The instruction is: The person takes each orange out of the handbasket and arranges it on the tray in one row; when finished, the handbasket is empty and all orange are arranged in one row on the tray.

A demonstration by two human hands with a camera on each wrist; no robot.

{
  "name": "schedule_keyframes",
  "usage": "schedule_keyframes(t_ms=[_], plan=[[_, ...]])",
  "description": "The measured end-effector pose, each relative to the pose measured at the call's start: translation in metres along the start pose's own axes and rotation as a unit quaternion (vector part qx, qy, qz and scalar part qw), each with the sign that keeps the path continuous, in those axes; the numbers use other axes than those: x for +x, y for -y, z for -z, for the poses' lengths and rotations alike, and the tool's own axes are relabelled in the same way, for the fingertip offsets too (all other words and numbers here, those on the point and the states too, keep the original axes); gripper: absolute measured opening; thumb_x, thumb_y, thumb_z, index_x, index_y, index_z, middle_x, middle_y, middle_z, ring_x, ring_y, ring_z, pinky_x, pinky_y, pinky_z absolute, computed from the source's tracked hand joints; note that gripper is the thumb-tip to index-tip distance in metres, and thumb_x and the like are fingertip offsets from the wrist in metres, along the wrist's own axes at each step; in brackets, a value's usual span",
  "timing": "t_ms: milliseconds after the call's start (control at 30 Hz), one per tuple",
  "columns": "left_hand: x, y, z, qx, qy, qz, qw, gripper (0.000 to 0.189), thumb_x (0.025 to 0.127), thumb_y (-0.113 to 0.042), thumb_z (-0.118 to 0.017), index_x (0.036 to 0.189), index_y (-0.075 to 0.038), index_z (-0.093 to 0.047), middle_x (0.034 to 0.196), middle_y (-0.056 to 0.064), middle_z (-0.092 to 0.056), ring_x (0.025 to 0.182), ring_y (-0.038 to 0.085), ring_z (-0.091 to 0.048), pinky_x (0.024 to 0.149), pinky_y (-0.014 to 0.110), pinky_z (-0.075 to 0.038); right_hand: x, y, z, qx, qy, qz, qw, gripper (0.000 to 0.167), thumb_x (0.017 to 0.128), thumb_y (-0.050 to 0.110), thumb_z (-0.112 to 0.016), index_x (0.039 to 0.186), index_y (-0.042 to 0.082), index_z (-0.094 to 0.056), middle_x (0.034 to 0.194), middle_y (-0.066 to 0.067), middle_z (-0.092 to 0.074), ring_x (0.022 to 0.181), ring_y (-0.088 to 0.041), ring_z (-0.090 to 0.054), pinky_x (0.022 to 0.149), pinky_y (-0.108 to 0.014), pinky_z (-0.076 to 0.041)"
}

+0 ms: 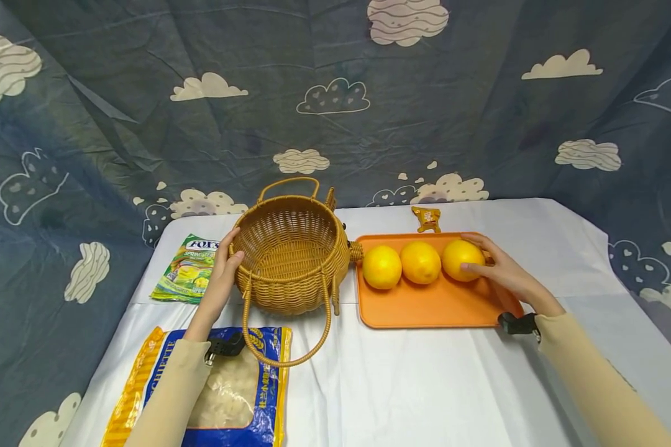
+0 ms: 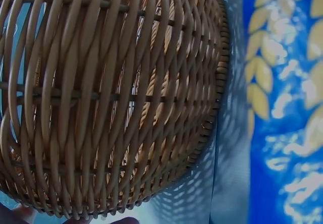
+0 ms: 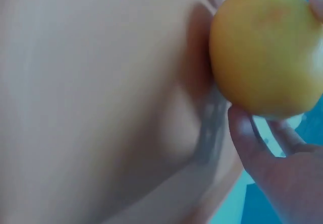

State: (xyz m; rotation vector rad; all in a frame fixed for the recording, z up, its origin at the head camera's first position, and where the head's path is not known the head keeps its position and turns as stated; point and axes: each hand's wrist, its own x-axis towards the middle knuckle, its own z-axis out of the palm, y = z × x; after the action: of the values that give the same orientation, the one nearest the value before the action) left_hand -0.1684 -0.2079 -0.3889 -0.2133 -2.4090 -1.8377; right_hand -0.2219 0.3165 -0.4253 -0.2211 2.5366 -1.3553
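My left hand holds the left rim of a round wicker basket, thumb over the edge. One basket handle stands at the back and the other hangs down in front; no item shows inside. In the left wrist view the woven side fills most of the picture. An orange tray bears three yellow citrus fruits in a row. My right hand grips the rightmost yellow citrus fruit, thumb in front and fingers behind. In the right wrist view, the thumb lies against this fruit.
A green FOX'S candy bag lies left of the basket. Nearer, a blue and yellow pasta bag lies partly under my left forearm. A small golden wrapped snack sits behind the tray. A cloud-patterned curtain hangs behind the white-covered table.
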Motion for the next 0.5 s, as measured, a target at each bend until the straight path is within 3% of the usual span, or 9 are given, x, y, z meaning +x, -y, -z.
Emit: schedule_keyframes(t_ms=[200, 500], plan=[[0.0009, 0.0025, -0.0005, 0.002, 0.001, -0.004, 1.0, 0.057, 0.1, -0.021, -0.035, 0.152, -0.006, -0.018, 0.156, 0.017, -0.01, 0.141, 0.032, -0.011, 0.11, 0.052, -0.013, 0.001, -0.0019, -0.0002, 0.003, -0.005, -0.02, 0.9998, 0.077, 0.092, 0.034, -0.063, 0.151, 0.008, -0.021, 0.147, -0.027, -0.023, 0.13, -0.049, -0.023, 0.1, -0.068, -0.022], [0.0016, 0.0022, -0.0006, -0.002, -0.001, -0.01, 0.9999, 0.056, 0.1, -0.02, -0.035, 0.152, -0.007, -0.018, 0.156, 0.016, -0.01, 0.141, 0.032, -0.012, 0.11, 0.053, -0.013, 0.003, -0.0074, 0.0039, 0.02, 0.029, -0.005, 0.9994, 0.074, 0.094, 0.024, -0.06, 0.152, 0.008, -0.017, 0.15, -0.026, -0.016, 0.131, -0.051, -0.018, 0.1, -0.069, -0.019]])
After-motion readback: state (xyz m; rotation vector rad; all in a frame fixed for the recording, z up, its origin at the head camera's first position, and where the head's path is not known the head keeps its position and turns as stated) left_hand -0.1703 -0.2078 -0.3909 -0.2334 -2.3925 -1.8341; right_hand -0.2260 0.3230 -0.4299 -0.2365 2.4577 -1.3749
